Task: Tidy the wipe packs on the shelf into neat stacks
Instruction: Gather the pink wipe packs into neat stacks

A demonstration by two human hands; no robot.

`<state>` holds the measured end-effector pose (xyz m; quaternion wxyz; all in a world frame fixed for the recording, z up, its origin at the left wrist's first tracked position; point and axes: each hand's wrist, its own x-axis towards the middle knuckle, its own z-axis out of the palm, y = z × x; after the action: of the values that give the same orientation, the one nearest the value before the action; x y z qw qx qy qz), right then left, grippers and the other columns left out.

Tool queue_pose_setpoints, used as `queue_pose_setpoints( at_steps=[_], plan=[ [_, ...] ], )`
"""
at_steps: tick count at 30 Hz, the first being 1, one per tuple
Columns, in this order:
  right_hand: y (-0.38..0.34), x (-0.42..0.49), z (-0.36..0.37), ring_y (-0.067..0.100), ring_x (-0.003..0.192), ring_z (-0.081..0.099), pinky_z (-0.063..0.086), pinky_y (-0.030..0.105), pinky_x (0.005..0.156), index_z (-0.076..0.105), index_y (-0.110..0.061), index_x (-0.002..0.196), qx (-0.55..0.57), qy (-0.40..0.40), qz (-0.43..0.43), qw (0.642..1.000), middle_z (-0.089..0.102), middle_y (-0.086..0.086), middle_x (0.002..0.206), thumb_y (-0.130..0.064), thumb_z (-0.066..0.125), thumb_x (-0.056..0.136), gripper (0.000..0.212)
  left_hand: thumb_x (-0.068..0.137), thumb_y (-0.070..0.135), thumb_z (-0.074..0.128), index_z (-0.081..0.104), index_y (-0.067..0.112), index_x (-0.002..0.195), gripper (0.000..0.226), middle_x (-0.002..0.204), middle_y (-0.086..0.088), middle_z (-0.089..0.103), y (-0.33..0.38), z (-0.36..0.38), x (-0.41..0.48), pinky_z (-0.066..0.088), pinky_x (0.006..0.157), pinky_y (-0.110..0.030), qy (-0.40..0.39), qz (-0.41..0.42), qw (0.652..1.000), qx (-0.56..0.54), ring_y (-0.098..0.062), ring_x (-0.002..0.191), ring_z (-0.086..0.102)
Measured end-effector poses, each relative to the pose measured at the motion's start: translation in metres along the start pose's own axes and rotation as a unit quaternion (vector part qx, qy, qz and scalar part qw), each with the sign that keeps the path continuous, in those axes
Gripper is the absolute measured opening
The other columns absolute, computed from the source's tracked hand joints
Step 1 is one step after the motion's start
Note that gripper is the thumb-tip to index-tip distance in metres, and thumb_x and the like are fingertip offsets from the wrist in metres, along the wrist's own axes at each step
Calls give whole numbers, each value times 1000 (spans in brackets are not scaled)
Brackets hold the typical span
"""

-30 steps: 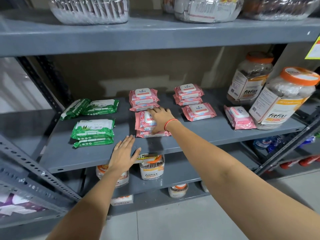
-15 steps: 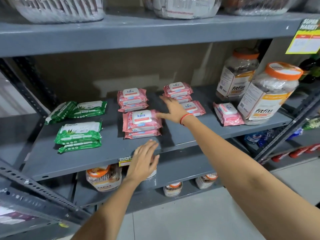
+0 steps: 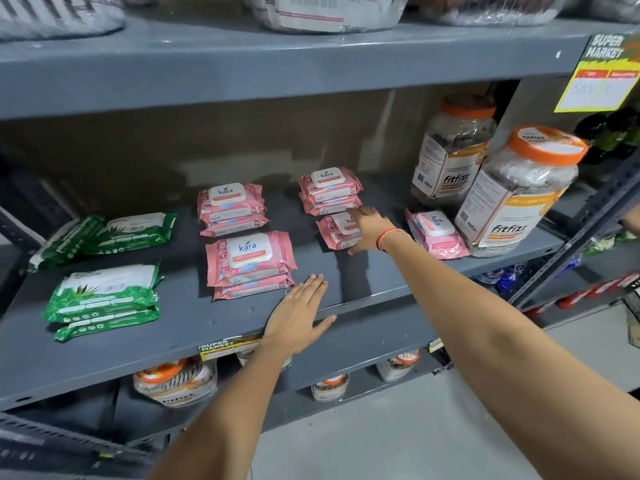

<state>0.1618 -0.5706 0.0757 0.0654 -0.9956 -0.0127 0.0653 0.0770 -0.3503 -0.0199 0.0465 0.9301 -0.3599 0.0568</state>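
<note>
The right hand (image 3: 369, 230) lies flat on a single pink pack (image 3: 336, 233) at centre right of the shelf (image 3: 173, 337), fingers released and not yet grasping it. The left hand (image 3: 298, 317) rests open on the front edge, holding nothing. Two pink stacks at centre look neat already. I judge the step is collecting the loose packs: this one, and the tilted pack (image 3: 438, 233) beside the jars (image 3: 519, 192). Next it needs a grip and a lift onto the stack behind (image 3: 329, 192).
</note>
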Motion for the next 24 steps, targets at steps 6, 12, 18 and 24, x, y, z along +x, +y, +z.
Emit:
queue_pose_setpoints(
  at_steps=[6, 12, 18, 24],
  plan=[
    [12, 23, -6, 29, 145, 17, 16, 45, 116, 12, -20, 151, -18, -64, -21, 998, 17, 8, 158, -44, 79, 69, 108, 92, 45, 28, 47, 4, 132, 61, 138, -11, 48, 2, 3, 1, 24, 106, -37, 34, -1, 999, 17, -22, 128, 43],
    [17, 32, -1, 30, 140, 27, 22, 46, 114, 24, -23, 148, -10, -39, -26, 999, 29, 7, 152, -49, 78, 66, 101, 92, 44, 29, 46, 4, 132, 60, 138, -11, 48, 3, 4, 1, 25, 106, -36, 25, -5, 999, 33, -22, 128, 42],
    [15, 32, -1, 30, 136, 29, 24, 45, 112, 31, -21, 144, -16, -12, -11, 1000, 33, 7, 148, -59, 77, 62, 102, 93, 45, 26, 42, 5, 135, 61, 141, -10, 44, 3, 0, 0, 21, 108, -34, 13, -13, 999, 38, -21, 131, 38],
    [23, 21, -2, 30, 133, 31, 27, 45, 110, 36, -18, 142, -21, -7, -36, 999, 36, 8, 145, -60, 74, 65, 95, 92, 44, 28, 47, 4, 132, 60, 137, -11, 49, 4, 0, 0, 26, 105, -36, 9, -16, 999, 31, -22, 128, 43]
  ],
)
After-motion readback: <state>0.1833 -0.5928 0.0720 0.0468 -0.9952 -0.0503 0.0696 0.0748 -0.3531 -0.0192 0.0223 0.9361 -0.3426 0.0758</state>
